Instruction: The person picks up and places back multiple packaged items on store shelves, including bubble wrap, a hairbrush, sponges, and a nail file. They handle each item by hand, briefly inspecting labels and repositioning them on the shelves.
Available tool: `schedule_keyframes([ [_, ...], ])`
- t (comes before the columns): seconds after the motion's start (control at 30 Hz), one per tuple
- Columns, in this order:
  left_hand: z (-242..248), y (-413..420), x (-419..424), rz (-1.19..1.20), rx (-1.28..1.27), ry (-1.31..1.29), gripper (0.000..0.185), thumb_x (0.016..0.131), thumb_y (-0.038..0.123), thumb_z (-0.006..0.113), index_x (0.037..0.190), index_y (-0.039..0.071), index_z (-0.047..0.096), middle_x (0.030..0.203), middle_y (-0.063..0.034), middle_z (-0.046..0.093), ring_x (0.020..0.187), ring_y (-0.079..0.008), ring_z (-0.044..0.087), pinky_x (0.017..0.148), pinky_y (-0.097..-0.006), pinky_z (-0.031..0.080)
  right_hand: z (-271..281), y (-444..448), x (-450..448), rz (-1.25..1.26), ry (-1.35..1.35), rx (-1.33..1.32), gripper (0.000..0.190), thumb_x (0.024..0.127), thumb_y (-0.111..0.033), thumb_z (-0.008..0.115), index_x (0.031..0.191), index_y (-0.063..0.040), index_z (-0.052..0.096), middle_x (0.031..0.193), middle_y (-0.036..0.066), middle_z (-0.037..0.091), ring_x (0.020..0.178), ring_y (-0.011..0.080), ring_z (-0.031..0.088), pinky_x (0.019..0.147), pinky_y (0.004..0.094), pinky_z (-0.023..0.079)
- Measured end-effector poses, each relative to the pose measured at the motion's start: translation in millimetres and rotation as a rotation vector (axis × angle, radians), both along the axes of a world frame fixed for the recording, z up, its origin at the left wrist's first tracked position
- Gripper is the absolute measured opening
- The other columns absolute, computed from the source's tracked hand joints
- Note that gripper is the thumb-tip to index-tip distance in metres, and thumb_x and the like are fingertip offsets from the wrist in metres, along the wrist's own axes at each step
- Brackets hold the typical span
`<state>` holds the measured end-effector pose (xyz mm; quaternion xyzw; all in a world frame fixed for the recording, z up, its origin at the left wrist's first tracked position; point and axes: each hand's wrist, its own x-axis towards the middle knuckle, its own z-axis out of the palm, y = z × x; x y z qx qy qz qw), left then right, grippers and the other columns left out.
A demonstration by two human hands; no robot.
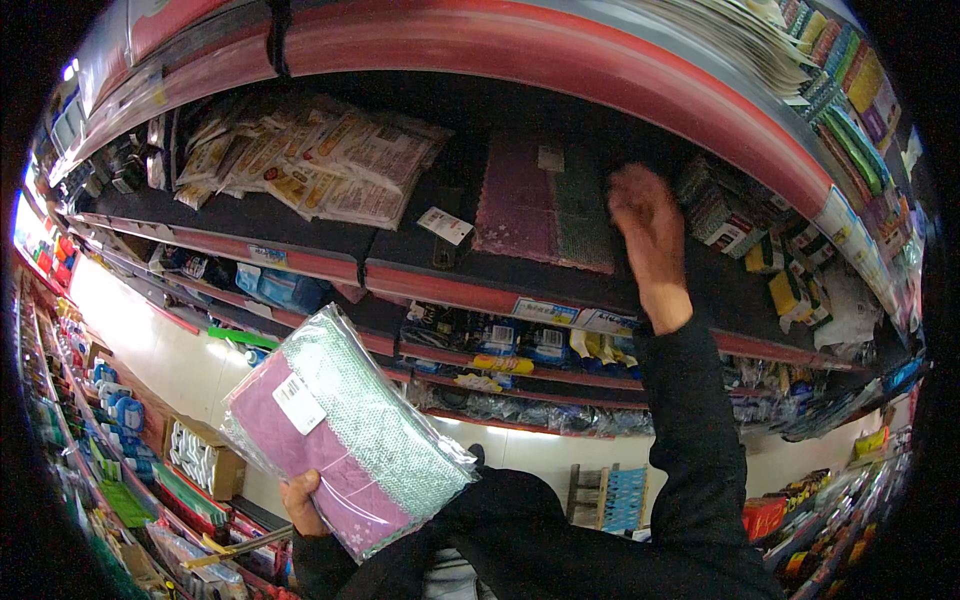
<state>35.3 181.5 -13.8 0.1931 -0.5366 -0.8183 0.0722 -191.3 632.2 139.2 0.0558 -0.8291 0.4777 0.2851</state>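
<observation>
My left hand [303, 501] grips the lower left edge of a clear plastic-wrapped folded textile [352, 442], purple with a green textured band and a white label. My right hand [646, 217], slightly blurred, is raised over a dark shelf [420, 251], just right of a similar purple and green package [517, 199] lying flat there. Its fingers look curled, and whether they hold anything cannot be told. A white tag [445, 226] lies left of that package. Further left on the same shelf is a heap of flat plastic-wrapped packets [322, 161].
A red-edged upper shelf [540, 45] overhangs my right hand. Boxed goods [724, 217] and yellow packs [787, 289] stand to its right. Lower shelves hold dark packets [517, 337]. A cardboard box [225, 465] stands at lower left, and a small wooden-framed seat [619, 495] is on the floor.
</observation>
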Motion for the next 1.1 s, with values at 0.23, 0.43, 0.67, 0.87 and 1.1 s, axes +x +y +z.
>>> schedule_keyframes([
  [0.23,44,27,-21,-0.177,0.363,0.092,0.074,0.073,0.023,0.061,0.135,-0.012,0.041,0.124,-0.0242,0.058,0.107,-0.0351,0.063,0.098,-0.0463,0.051,-26,-135,109,0.719,-0.354,0.21,0.05,0.092,-0.039,0.064,0.125,-0.001,0.058,0.103,0.012,0.066,0.084,0.0187,0.067,0.074,0.0325,0.055],
  [0.43,48,16,-25,-0.227,0.348,0.092,0.077,0.073,0.023,0.061,0.138,-0.012,0.037,0.123,-0.0281,0.058,0.107,-0.0367,0.063,0.093,-0.0475,0.054,-58,-193,152,0.53,-0.297,0.216,0.043,0.09,-0.034,0.065,0.113,0.003,0.061,0.1,0.015,0.061,0.087,0.0266,0.061,0.073,0.037,0.049],
  [0.67,32,-9,-22,-0.271,0.294,0.034,0.074,0.071,0.018,0.061,0.137,-0.009,0.039,0.118,-0.0258,0.059,0.103,-0.0346,0.065,0.09,-0.0451,0.056,-58,-224,183,0.284,-0.135,0.294,0.028,0.084,-0.017,0.07,0.108,-0.005,0.062,0.104,0.011,0.059,0.098,0.0301,0.059,0.078,0.0411,0.051],
  [0.87,14,-23,-18,-0.351,0.459,0.031,0.075,0.076,0.018,0.062,0.141,-0.007,0.033,0.128,-0.0254,0.054,0.111,-0.0352,0.062,0.094,-0.0472,0.055,-53,-238,197,0.428,-0.338,0.044,0.024,0.093,-0.012,0.064,0.107,0.003,0.053,0.098,0.015,0.061,0.079,0.025,0.062,0.071,0.0345,0.05],
  [1.1,-15,-22,-16,-0.287,0.588,0.09,0.076,0.083,0.026,0.069,0.143,-0.006,0.033,0.131,-0.024,0.053,0.114,-0.0356,0.061,0.094,-0.048,0.054,-56,-234,171,0.616,-0.625,-0.687,0.024,0.099,-0.009,0.054,0.118,0.001,0.042,0.103,0.01,0.061,0.092,0.0104,0.058,0.08,0.0273,0.049],
])
